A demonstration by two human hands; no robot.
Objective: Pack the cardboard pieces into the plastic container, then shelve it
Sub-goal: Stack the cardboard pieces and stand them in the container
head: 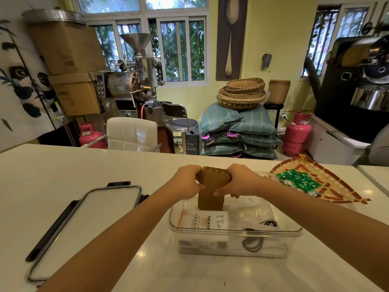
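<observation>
A stack of brown cardboard pieces (211,196) stands upright, its lower end inside the clear plastic container (290,229) on the white counter. My left hand (187,182) grips the stack's left side and my right hand (239,181) grips its right side, both near the top. The container holds a white packet with an orange stripe (203,221), clear bags and black cords (252,244). Its lid (88,224), clear with black clips, lies flat on the counter to the left.
A woven fan-shaped tray (336,190) with green sweets (299,180) lies at the right, just behind the container. The counter's far edge runs behind my hands. Beyond it are a white chair (131,133), stacked sacks and pink gas cylinders.
</observation>
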